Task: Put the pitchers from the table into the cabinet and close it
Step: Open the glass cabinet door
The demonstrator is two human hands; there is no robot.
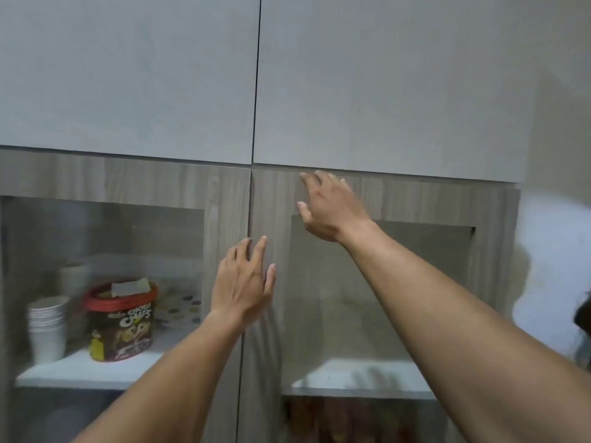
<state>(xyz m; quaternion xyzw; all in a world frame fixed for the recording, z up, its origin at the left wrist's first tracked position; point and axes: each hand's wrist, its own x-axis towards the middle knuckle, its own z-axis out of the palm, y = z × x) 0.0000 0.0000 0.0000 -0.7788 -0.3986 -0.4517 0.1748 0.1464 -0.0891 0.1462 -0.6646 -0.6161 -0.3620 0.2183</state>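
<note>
right hand [332, 206] fingers spread | left hand [243, 282] fingers spread | wood-grain cabinet [224, 193] shut | white wall [556, 91]

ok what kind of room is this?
Probably a home kitchen or pantry corner: a wood-grain cabinet with glass-panelled doors, plain grey upper doors, and behind the glass a stack of white paper cups beside a red-lidded chocolate snack tub. Both hands reach toward the doors.

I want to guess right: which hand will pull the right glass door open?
Probably the right hand: its fingers already reach the top edge of the right glass door. The left hand sits lower, by the middle seam.
</note>
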